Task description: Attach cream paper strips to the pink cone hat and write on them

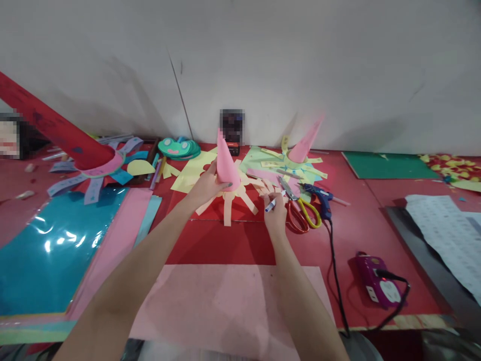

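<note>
Pink cones (227, 165), two; hands (210, 185) hold one, plus one pen (270, 206).

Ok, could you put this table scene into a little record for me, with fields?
Left hand: on the pink cone, near its base
Right hand: holding a pen
Right of the pen: scissors, glue gun
Farther back: second pink cone, frog face
Far left: red cone
Table: red
</note>
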`<state>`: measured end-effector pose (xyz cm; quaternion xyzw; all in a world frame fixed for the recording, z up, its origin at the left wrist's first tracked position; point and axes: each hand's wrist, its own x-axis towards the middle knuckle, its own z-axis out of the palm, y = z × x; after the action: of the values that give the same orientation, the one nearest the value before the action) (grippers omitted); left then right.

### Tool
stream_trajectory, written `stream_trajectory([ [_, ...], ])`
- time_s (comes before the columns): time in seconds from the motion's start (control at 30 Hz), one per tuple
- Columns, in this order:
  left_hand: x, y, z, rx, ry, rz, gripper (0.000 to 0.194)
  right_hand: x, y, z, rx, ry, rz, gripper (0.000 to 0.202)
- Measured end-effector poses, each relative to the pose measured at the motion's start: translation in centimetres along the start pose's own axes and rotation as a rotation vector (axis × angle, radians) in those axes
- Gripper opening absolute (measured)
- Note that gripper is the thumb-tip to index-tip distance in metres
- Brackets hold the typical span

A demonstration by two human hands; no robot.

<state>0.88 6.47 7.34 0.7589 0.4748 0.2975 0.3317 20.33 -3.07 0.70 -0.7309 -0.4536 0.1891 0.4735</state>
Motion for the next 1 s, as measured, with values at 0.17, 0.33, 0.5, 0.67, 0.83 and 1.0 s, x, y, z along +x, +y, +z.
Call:
stream_trajectory([
  [0.17, 0.5, 0.0, -0.1, -0.139, 0.085, -0.039, 0.072, 0.0, 0.2, 0.2, 0.04, 0.009, -0.017, 0.027],
  [0.33, 0.6, -0.1, 0.3, 0.083, -0.056, -0.036, 0.072, -0.1, 0.2, 0.1, 0.026, 0.005, 0.01, 0.028],
  [0.5, 0.7, -0.8, 0.9, 0.078, -0.085, 0.001, 0.071, -0.1, 0.1, -0.1, 0.021, -0.002, -0.007, 0.027],
  [0.67, 0.5, -1.2, 0.8, 0.096, -0.127, 0.029, 0.083, -0.1, 0.0, -0.1, -0.011, -0.008, -0.009, 0.024],
  [0.83, -0.8, -1.8, 0.4, 0.133, 0.062, 0.101, 0.071, -0.1, 0.0, -0.1, -0.041, -0.012, -0.014, 0.023],
  [1.0, -3.8, -2.3, 0.3, 0.252, 0.363, 0.156, 0.027, 0.1, 0.6, 0.2, -0.026, -0.037, 0.007, 0.021],
])
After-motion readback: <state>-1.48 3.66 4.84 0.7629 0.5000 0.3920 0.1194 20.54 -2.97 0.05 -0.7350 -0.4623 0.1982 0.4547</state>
